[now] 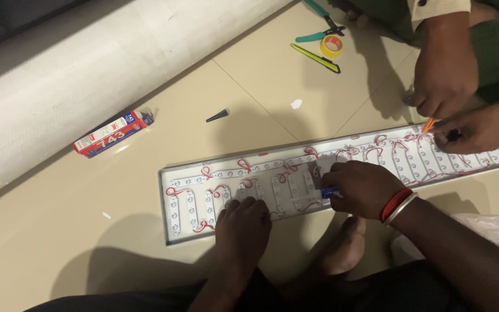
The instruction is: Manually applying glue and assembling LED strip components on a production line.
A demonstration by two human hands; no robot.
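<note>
On the tiled floor lies a long tray [171, 231] of white light modules joined by red wire [203, 226]. Left hand [242, 225] presses flat on the modules, holding nothing; right hand [365, 188] pinches a small blue tube [330, 191] just above them

A long shallow tray [171, 231] lies on the floor [59, 231], holding rows of small modules [190, 207] linked by wire. The left hand [242, 225] rests on its near edge; the right hand [362, 188] sits inside, right of it. A co-worker's hands [454, 98] work at the far right end. Behind lie a small box [112, 133], cutters [319, 36] and a tape roll [331, 46]; a big roll [88, 75] lies far left.
</note>
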